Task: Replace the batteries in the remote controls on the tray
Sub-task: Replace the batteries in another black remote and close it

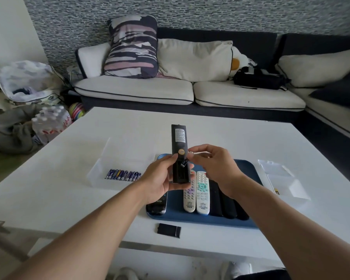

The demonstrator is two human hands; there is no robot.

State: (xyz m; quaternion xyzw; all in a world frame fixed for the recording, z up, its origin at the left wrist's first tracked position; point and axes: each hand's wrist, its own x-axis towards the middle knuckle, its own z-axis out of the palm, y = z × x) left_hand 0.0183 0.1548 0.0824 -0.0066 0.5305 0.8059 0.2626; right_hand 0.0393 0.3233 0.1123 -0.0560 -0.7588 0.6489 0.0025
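Note:
My left hand (160, 178) grips a long black remote (179, 142), held upright with its back toward me and the battery compartment open. My right hand (212, 164) pinches a small dark battery (184, 163) at the compartment's upper end. Below them lies the blue tray (200, 220) with several remotes: a black one (157, 205) at the left, two white ones (202, 190) in the middle, dark ones (224, 205) at the right. The removed black battery cover (169, 230) lies on the table in front of the tray.
A clear box (101, 168) left of the tray holds a row of several blue batteries (122, 175). Another clear box with its lid (285, 178) sits right of the tray. The white table (69, 188) stands before a sofa (190, 91); bags and bottles lie on the floor at left.

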